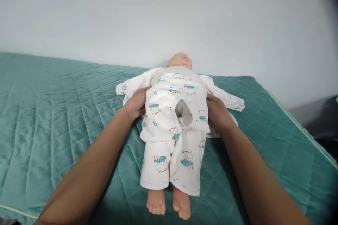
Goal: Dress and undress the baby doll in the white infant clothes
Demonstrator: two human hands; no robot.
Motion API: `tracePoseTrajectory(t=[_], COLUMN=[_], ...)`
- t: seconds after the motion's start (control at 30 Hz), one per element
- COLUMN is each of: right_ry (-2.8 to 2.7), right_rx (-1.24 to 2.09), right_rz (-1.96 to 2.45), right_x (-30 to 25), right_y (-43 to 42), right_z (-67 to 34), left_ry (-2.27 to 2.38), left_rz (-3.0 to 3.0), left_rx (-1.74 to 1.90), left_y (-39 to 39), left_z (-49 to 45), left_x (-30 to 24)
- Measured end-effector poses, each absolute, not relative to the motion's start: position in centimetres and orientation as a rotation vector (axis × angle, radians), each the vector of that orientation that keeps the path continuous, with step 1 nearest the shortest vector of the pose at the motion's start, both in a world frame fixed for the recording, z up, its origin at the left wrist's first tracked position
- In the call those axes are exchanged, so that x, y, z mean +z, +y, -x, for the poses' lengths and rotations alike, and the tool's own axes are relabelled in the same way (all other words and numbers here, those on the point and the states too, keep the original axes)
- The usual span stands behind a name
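Note:
A baby doll [181, 208] lies on its back with its feet toward me. It wears white trousers [188, 137] printed with teal bears, with an open crotch. A white long-sleeved top [227, 97] is spread out beneath it, both sleeves stretched to the sides. My left hand [137, 103] is at the doll's left-of-picture hip, against the side of the trousers. On the opposite hip rests my right hand [218, 111], also against the trousers. The fingers of both hands go out of sight behind the doll's sides, so their grip is hidden.
A green quilted cover [74, 112] lies under the doll, with a pale piped edge on the right. Behind it rises a plain pale wall [132, 17], close to the doll's head [181, 60]. A dark area shows at the far right.

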State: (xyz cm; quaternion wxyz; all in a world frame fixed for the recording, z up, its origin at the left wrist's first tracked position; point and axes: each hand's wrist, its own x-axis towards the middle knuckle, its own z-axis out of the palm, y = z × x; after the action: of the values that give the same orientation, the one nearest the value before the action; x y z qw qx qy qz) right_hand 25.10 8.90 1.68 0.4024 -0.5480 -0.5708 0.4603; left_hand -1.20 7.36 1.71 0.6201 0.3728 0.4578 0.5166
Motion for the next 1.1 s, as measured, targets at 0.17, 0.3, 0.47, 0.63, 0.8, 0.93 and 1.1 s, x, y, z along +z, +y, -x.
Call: tracePoseTrajectory(t=[0.17,0.3,0.47,0.63,0.8,0.93,1.1], right_ry=[-1.414,-1.424,-1.486,-1.487,-1.557,-1.579,-1.59], right_rx=[1.22,1.268,1.12,0.987,0.763,0.883,0.807], right_rz=[1.384,1.389,1.388,1.289,1.186,1.115,1.228], right_x=[1.6,2.0,2.4,2.4,2.3,2.3,2.1], right_y=[9.1,9.0,8.7,8.8,9.2,9.6,9.9], right_z=[-25.9,-26.0,-25.4,-24.7,-24.7,-24.8,-24.7], left_ry=[1.14,1.134,1.09,1.243,1.278,1.345,1.444], left_rz=[-0.919,-0.953,-0.994,-1.167,-1.574,-1.727,-1.613], left_rx=[1.184,1.386,1.441,1.465,1.574,1.528,1.424], left_y=[6.6,6.2,6.5,7.2,7.7,7.9,8.4], left_z=[2.2,2.3,2.2,1.8,1.6,1.2,0.8], left_x=[2.4,2.8,2.8,1.9,1.9,2.4,3.0])
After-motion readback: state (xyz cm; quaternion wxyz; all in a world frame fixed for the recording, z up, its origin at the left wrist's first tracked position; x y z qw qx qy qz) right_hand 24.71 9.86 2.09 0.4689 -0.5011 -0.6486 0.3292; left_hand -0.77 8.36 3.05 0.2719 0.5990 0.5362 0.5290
